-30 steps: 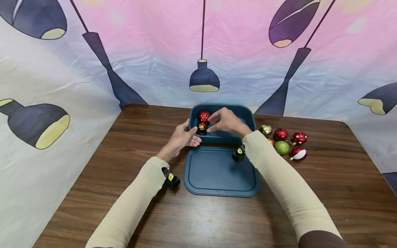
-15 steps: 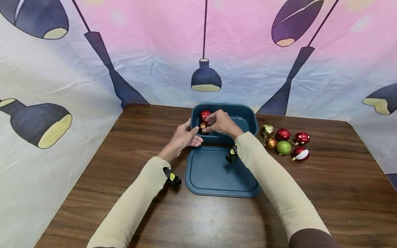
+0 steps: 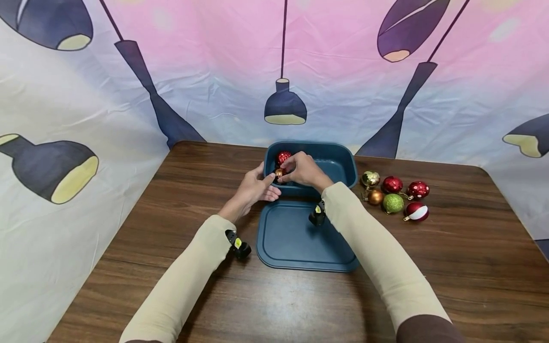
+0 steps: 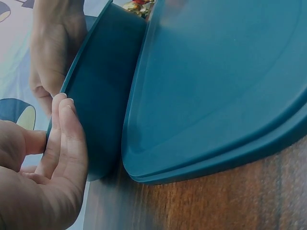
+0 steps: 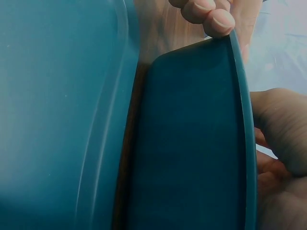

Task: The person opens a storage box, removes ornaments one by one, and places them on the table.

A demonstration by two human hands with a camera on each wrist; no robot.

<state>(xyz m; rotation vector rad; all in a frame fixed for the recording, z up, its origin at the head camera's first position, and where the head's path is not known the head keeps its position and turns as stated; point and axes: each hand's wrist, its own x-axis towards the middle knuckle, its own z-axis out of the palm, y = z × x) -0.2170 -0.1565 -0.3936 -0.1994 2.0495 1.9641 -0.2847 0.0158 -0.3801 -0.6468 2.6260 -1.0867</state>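
A dark teal plastic box [image 3: 343, 164] stands near the table's back edge. My left hand [image 3: 252, 191] grips its near-left corner; in the left wrist view the fingers [image 4: 67, 139] lie along the outer wall and the thumb is at the rim. Inside the box, at the left end, a red Christmas bauble [image 3: 283, 157] lies behind a small copper-gold bauble [image 3: 279, 173]. My right hand [image 3: 303, 170] reaches over the near wall and pinches the copper-gold bauble with thumb and fingertips. The box wall hides the right fingertips in both wrist views.
A matching teal lid [image 3: 306, 238] lies flat on the wooden table [image 3: 206, 295] just in front of the box. To the box's right sit several baubles: gold [image 3: 371, 178], orange [image 3: 375, 196], green glitter [image 3: 392, 203], red [image 3: 392, 184], red dotted [image 3: 418, 189] and red-and-white [image 3: 416, 211].
My right hand has moved a little left inside the box, and its spread fingers have come together on the copper-gold bauble. My left hand keeps its place at the corner.
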